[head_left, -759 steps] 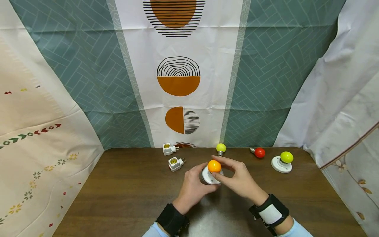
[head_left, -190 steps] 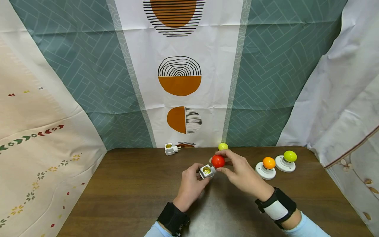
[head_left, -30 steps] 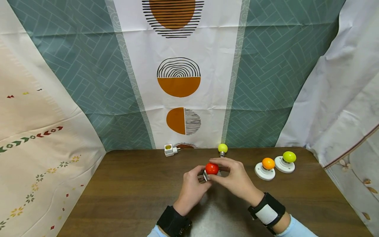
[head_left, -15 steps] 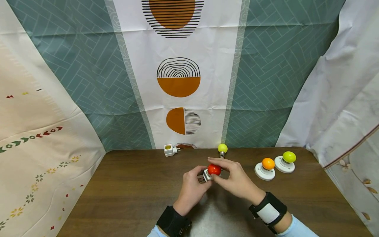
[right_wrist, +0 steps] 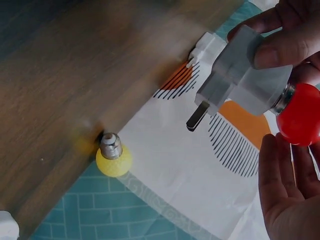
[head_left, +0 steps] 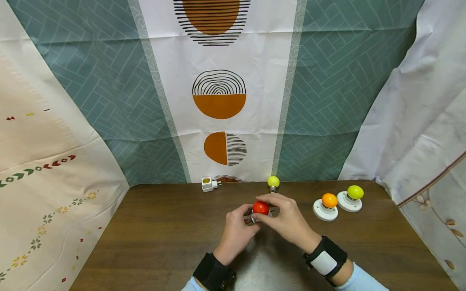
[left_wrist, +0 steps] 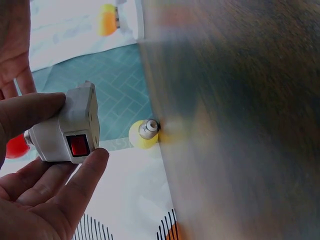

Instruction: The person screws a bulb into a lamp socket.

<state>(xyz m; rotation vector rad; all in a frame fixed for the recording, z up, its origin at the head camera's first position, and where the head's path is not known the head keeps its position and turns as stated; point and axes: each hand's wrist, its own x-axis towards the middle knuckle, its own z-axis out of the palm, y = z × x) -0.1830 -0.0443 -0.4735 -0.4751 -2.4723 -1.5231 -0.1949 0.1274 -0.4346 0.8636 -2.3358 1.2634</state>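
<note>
Left fingers (left_wrist: 85,182) are curled round a socket (left_wrist: 70,127), right fingers (head_left: 274,198) round a red bulb (head_left: 260,207), above the brown, wood-grained desk (head_left: 156,230); behind it, teal-and-white cloth (head_left: 218,101) is hung.

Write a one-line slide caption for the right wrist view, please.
Left fingers grip a white plug socket, right fingers at its red bulb; a yellow bulb lies apart.

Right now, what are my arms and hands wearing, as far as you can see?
Both hands, left hand and right hand, are bare, with no gloves. Each wrist has a wide black band: left band, right band. The right one carries a white patch. Light blue sleeves show below them.
</note>
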